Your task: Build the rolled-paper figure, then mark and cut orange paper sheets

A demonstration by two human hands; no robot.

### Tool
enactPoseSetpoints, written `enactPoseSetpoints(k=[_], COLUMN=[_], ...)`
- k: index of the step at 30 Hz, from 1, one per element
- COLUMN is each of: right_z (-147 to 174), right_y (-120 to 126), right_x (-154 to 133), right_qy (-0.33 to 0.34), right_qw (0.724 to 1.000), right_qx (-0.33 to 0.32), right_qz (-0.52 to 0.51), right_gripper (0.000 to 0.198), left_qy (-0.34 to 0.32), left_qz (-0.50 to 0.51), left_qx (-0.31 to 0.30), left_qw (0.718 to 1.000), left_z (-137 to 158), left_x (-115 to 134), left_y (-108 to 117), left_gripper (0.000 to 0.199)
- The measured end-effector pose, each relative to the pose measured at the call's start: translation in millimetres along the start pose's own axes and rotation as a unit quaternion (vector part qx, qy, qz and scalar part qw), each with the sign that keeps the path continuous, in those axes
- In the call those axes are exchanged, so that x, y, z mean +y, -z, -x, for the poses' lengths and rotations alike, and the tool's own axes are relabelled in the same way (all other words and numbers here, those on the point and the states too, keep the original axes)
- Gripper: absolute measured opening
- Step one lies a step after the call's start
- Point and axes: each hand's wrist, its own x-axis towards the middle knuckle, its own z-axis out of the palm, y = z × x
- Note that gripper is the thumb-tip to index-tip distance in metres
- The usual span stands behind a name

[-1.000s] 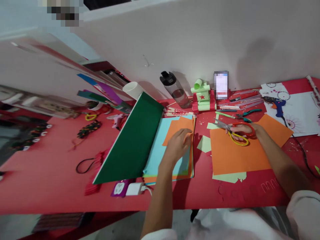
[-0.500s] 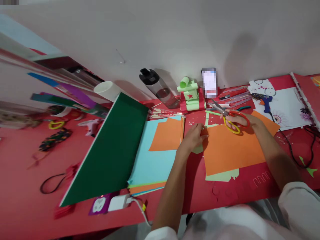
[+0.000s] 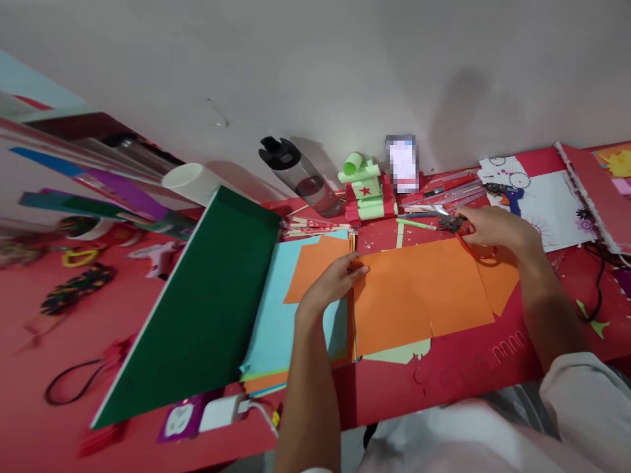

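A large orange paper sheet [image 3: 419,289] lies flat in front of me. At its upper left corner my left hand [image 3: 335,279] is closed on the edge, thumb and fingers pinching it. My right hand [image 3: 500,230] is closed on scissors [image 3: 480,253] near the sheet's upper right corner. Their red handle shows below the fingers, and the blades point left, blurred. Another orange piece [image 3: 499,282] extends from under the sheet's right side. Pale green paper [image 3: 401,353] shows under its lower edge.
An open green-covered pad [image 3: 192,315] with blue paper [image 3: 276,328] lies at left. Behind are a tilted bottle [image 3: 308,184], a green paper model [image 3: 367,190] and a phone [image 3: 403,164]. A blue glue gun [image 3: 513,199] with a black cord lies at right.
The orange sheet has slid left with my left hand, uncovering more of the orange piece at right. My right hand has lowered and turned the scissors. The view has shifted slightly right.
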Motion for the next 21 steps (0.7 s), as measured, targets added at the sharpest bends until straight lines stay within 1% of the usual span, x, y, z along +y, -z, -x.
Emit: enactPoseSetpoints(k=[2, 4, 10, 14, 16, 17, 19, 21], right_z=[2, 4, 13, 20, 21, 20, 13, -3], right_y=[-3, -5, -2, -4, -4, -3, -1, -2], right_x=[5, 10, 19, 15, 8, 3, -9, -22], right_qy=[-0.022, -0.045, -0.116, -0.139, -0.138, -0.133, -0.107, -0.05], right_qw=[0.998, 0.994, 0.979, 0.971, 0.973, 0.977, 0.987, 0.994], right_qx=[-0.057, -0.091, -0.15, -0.175, -0.157, -0.136, -0.067, 0.016], right_qz=[0.025, 0.042, 0.066, 0.085, 0.096, 0.1, 0.104, 0.099], right_gripper=[0.034, 0.032, 0.036, 0.041, 0.041, 0.039, 0.035, 0.035], left_qy=[0.029, 0.035, 0.025, 0.005, -0.005, -0.01, -0.022, -0.035], left_qz=[0.016, 0.034, 0.111, 0.131, 0.127, 0.123, 0.112, 0.106], left_qx=[0.005, 0.013, 0.038, 0.09, 0.11, 0.117, 0.131, 0.14], left_qw=[0.999, 0.999, 0.993, 0.987, 0.986, 0.985, 0.985, 0.984], left_z=[5, 9, 20, 18, 13, 10, 4, 0], left_x=[-4, -8, -15, -20, -24, -27, -32, -35], left_y=[10, 18, 45, 57, 58, 57, 54, 49], left_gripper=[0.047, 0.047, 0.056, 0.055, 0.054, 0.053, 0.05, 0.046])
